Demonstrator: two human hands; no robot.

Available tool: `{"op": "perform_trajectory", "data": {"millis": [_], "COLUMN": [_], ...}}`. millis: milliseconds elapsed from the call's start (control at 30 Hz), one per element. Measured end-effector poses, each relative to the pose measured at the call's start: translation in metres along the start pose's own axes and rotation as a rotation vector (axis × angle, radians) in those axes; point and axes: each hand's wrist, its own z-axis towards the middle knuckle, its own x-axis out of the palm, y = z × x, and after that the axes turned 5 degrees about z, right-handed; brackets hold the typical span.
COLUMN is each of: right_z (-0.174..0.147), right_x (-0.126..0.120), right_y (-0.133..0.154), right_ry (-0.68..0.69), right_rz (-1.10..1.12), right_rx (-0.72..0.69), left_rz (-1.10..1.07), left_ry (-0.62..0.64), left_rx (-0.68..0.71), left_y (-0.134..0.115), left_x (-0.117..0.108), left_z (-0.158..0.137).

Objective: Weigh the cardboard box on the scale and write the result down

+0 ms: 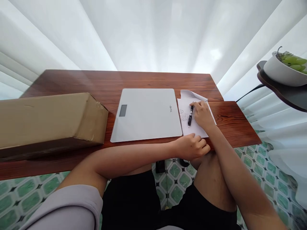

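On the right part of the table, white paper sheets (189, 129) with a printed round mark and rows of small characters lie beside a flat white scale (148, 111). A black pen (190, 119) slants across the paper. My right hand (202, 114) rests on the sheets, its fingers bent round the pen's upper end. Curled closed, my left hand (192, 147) sits at the table's front edge, by the paper's lower border. What its fingers hold, if anything, is hidden. The scale has a small grey display on its left side and a printed brand on its right.
A large brown cardboard box (45, 119) occupies the left of the wooden table (144, 80). At the far right a white bowl (285, 72) of green fruit stands on a dark wavy-edged stand (279, 91). White curtains (153, 35) hang behind the table. Green patterned tiles cover the floor.
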Motion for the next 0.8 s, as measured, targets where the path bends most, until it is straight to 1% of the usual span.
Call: {"op": "perform_trajectory", "data": {"millis": [167, 300, 367, 467, 567, 700, 800], "right_z": [0.002, 0.006, 0.006, 0.005, 0.001, -0.007, -0.015], "right_x": [0.002, 0.000, 0.001, 0.003, 0.005, 0.006, 0.005], "right_y": [0.014, 0.035, 0.045, 0.054, 0.059, 0.069, 0.082], "right_ry": [-0.061, -0.122, -0.114, -0.086, -0.076, -0.079, -0.073], "right_rz": [-0.015, 0.002, 0.015, 0.001, -0.037, -0.044, -0.031], "right_rx": [-0.011, -0.093, -0.133, -0.180, -0.232, -0.325, -0.415], "left_rz": [0.074, 0.102, 0.117, 0.134, 0.170, 0.233, 0.305], "left_ry": [-0.056, -0.073, -0.077, -0.040, 0.007, 0.006, -0.042], "left_rx": [0.098, 0.173, 0.170, 0.103, 0.002, -0.124, -0.261], "left_y": [-0.001, 0.001, 0.003, 0.006, 0.008, 0.009, 0.004], "left_x": [-0.001, -0.007, -0.015, -0.032, -0.048, -0.059, -0.061], "left_z": [0.000, -0.004, -0.007, -0.017, -0.037, -0.080, -0.120]}}
